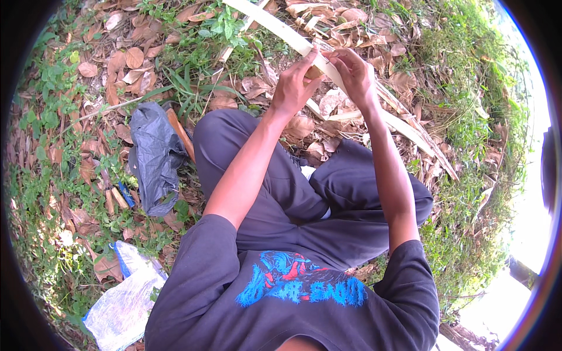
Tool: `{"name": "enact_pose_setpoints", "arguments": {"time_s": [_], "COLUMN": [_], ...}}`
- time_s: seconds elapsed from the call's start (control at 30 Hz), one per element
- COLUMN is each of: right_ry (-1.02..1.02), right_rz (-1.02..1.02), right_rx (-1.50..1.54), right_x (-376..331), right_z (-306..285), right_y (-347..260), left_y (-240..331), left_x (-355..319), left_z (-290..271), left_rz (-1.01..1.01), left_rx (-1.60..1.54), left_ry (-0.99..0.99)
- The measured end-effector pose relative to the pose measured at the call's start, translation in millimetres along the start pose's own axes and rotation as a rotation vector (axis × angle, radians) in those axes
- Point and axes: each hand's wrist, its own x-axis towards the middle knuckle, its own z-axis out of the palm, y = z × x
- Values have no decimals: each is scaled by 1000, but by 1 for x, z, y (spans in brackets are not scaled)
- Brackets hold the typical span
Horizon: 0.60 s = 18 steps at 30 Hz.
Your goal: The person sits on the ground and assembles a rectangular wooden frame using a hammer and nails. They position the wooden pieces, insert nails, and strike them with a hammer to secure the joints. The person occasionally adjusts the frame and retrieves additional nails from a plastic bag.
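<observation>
A long, pale, flat plant strip [275,24] slants from the top edge down to both of my hands, beyond my crossed legs. My left hand [293,85] is closed on it, with the thumb and fingers along its near side. Just to the right, my right hand [353,75] pinches at the same strip with bent fingers. The fingertips of the two hands nearly meet, and they partly hide the strip there. Whether a small tool sits between the fingers cannot be made out.
More pale strips [410,133] lie on dry leaves beyond my right knee. Left of my legs are a black plastic bag [153,158], a brown wooden-looking piece [180,134] and a small blue item [126,195]. A clear plastic bag [126,301] lies at the lower left.
</observation>
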Motion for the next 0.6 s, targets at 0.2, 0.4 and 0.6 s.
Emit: {"name": "enact_pose_setpoints", "arguments": {"time_s": [0.2,0.4,0.6], "right_ry": [25,37,24], "right_rz": [-22,-26,6], "right_rx": [17,31,8], "right_x": [-2,-4,-4], "right_z": [0,-2,-4], "right_y": [6,5,-1], "left_y": [-3,-5,-3], "left_x": [-1,-3,-2], "left_z": [1,1,-1], "left_rz": [-1,-65,-64], "left_rx": [-9,-32,-6], "left_ry": [-5,-38,-46]}}
